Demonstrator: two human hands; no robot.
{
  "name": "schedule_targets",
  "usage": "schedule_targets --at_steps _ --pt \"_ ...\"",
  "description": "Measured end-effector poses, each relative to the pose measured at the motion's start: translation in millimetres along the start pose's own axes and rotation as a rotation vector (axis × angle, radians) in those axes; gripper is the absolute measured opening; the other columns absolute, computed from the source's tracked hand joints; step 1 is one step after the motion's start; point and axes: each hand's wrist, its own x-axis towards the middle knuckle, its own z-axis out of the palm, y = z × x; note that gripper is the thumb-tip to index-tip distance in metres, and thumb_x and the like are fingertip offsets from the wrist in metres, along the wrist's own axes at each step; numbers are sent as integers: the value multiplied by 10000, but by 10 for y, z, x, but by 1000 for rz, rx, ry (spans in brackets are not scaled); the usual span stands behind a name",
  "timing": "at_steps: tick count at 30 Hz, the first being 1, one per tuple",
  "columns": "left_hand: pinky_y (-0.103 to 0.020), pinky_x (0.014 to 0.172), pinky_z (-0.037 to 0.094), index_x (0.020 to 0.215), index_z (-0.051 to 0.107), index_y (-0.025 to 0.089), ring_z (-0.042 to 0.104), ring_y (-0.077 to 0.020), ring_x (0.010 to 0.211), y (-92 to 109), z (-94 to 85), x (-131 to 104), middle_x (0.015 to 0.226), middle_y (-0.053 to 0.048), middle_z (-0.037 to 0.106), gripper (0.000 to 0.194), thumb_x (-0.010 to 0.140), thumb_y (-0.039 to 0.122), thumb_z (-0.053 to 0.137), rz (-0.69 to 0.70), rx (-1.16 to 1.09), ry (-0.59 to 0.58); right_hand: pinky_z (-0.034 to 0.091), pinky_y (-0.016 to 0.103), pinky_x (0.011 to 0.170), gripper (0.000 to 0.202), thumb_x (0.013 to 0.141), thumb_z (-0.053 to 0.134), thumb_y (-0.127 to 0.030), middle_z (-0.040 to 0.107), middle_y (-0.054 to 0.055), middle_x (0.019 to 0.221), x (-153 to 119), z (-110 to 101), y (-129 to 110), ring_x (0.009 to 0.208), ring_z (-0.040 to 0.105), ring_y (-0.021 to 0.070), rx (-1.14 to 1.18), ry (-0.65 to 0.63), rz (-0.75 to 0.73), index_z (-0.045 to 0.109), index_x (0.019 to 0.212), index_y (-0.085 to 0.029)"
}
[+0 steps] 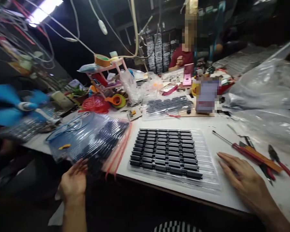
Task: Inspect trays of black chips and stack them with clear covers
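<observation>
My right hand [241, 175] lies flat on the white table with its fingers stretched out, right of a clear plastic tray [209, 161]. Rows of black rectangular parts [161, 149] fill most of that tray, while bare ridges show along its right side. At the table's front edge, my left hand [74, 180] is palm up with loosely curled fingers apart. Its fingertips are close to a clear plastic bag [94, 138] with dark ridged contents; whether they touch it is unclear. Nothing shows in either hand.
A screwdriver [244, 153] and pliers [284, 167] lie at right. Behind the tray are another part-filled tray [168, 104] and a propped phone [205, 96]. A blue fan [24, 104] stands left. Across the table sits a person in a dark red shirt [182, 57]. Cables hang overhead.
</observation>
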Motion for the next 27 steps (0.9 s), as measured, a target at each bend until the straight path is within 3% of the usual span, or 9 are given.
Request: schedule_targets --at_steps 3,6,7,10,14,19,27 --pt "-320 622 602 737 560 140 707 -234 764 13 5 54 747 -151 709 313 895 302 344 0 -3 -116 483 469 868 365 923 404 -462 679 84 1078 -16 21 51 975 627 281 3 7 -20 584 1159 -248" --pt "-365 673 601 730 502 157 714 -253 785 -44 -3 37 740 -114 707 84 810 150 529 -11 27 -228 499 484 844 377 913 394 -492 684 69 1068 -21 0 46 963 637 287 2 10 -6 589 1136 -259" --pt "-370 686 598 754 498 161 716 -244 770 -74 -16 33 727 -84 704 90 775 94 556 -3 33 -254 506 490 833 388 908 392 -503 683 65 1069 -19 -10 39 964 638 292 -2 6 2 592 1130 -256" --pt "-416 760 578 873 493 197 717 -218 741 -169 -83 40 707 -6 693 242 722 72 633 58 36 -307 515 509 817 425 902 384 -522 680 65 1076 -7 -29 19 964 640 301 -10 -13 14 598 1129 -233" --pt "-476 874 519 968 485 238 717 -221 760 -249 -178 62 709 22 699 416 658 188 758 141 46 -371 511 521 833 452 904 375 -528 681 77 1071 7 -27 18 951 642 300 -3 -24 15 607 1126 -209" --pt "-473 918 494 1025 491 279 712 -224 823 -282 -253 50 739 23 719 472 656 303 786 207 61 -451 504 498 873 475 895 390 -531 685 91 1068 19 -35 -11 979 632 294 15 -27 70 633 1103 -180" --pt "-404 882 512 1066 467 281 713 -205 828 -322 -202 30 751 0 741 490 682 285 772 207 25 -549 470 495 942 398 866 416 -493 681 95 1078 44 -84 -99 1021 617 296 32 -68 152 627 1076 -229"
